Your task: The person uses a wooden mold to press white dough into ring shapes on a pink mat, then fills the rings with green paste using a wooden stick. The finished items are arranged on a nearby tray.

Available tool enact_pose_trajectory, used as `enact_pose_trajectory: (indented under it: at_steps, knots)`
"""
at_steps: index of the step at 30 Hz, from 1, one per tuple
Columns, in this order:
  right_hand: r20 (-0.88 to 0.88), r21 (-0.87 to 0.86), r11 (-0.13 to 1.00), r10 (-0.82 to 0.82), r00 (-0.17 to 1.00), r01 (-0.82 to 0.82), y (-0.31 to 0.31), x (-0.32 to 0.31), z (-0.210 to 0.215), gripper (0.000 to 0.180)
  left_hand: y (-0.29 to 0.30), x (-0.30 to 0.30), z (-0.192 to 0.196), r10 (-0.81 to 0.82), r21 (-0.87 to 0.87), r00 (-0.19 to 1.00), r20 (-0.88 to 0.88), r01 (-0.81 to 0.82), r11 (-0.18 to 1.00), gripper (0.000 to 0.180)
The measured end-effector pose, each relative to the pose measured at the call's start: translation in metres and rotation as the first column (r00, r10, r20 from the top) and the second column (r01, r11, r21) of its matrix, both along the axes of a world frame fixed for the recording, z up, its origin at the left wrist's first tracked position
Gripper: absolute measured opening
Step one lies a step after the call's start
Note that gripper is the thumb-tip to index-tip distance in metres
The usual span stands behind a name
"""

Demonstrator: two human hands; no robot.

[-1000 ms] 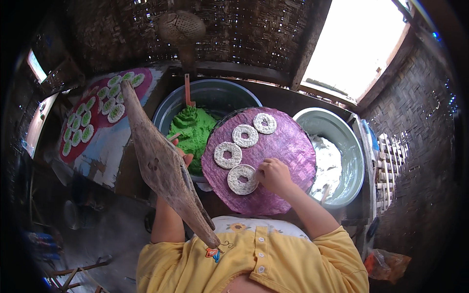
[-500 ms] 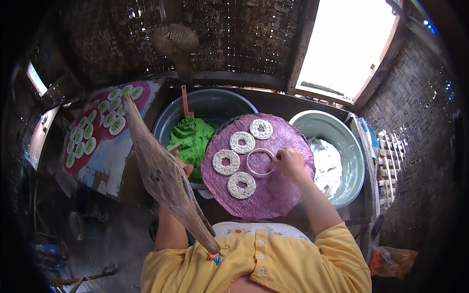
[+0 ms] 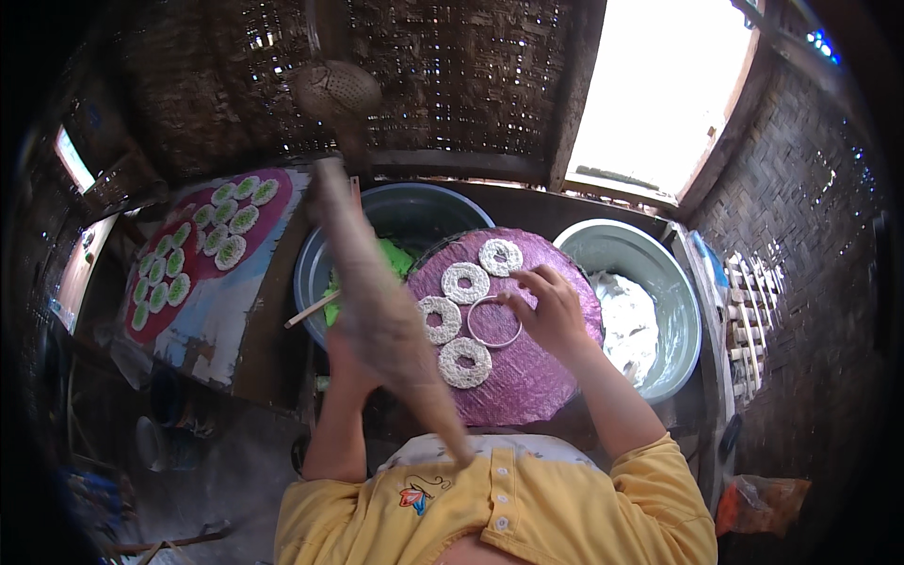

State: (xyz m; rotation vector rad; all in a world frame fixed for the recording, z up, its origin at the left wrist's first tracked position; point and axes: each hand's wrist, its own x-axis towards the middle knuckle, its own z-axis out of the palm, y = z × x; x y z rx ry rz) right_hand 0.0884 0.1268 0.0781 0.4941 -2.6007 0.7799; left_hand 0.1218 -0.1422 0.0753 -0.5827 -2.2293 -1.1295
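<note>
My left hand (image 3: 350, 363) grips a long spindle-shaped piece of wood (image 3: 381, 311), wide in the middle and blurred by motion. The wood hides most of its fingers. A thin pale stick (image 3: 313, 309) juts out beside the wood's left edge. On a round tray covered in purple sheeting (image 3: 537, 386) lie several white ring-shaped pieces (image 3: 463, 363) with a stringy surface. Among them rests a thin pale hoop (image 3: 494, 322). Over the hoop's right side hovers my right hand (image 3: 554, 306), fingers apart, a fingertip close to the rim; whether it touches I cannot tell.
A blue-grey basin (image 3: 433, 198) with green dough (image 3: 395, 256) stands behind the wood. To the right is a pale green basin (image 3: 673, 330) of white dough (image 3: 626, 325). Green-and-white rounds (image 3: 224, 215) lie on purple sheets at left. A perforated ladle (image 3: 339, 89) hangs on the woven wall.
My left hand has swung the wood to the right, over the tray's left edge. My right hand has loosened its fingers from the hoop, which sits slightly farther left.
</note>
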Motion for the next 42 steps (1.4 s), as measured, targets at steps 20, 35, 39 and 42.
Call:
enact_pose_trajectory:
  at_steps: [20, 35, 39, 42]
  knots:
    - [0.035, -0.559, 0.803, 0.272, 0.962, -0.207, 0.089, 0.087, 0.163, 0.064, 0.034, -0.021, 0.053, -0.248, -0.292, 0.966, -0.075, 0.217, 0.932, 0.035]
    - [-0.648, -0.759, 0.129, -0.233, 0.725, -0.638, 0.071, 0.085, 0.068, 0.027, 0.103, -0.042, 0.020, -0.931, 0.815, 0.358, 0.070, 0.518, 0.260, 0.044]
    - [-0.540, -0.835, -0.033, 0.239, 0.807, -0.549, 0.026, 0.087, 0.008, 0.025, 0.111, -0.027, 0.036, -0.761, 0.685, 0.428, -0.488, 0.728, -0.029, 0.030]
    - [-0.374, -0.582, 0.612, 0.382, 0.845, -0.535, 0.042, 0.092, -0.009, 0.053, 0.083, -0.022, 0.035, -0.808, 0.711, 0.335, -0.485, 0.688, -0.142, 0.033]
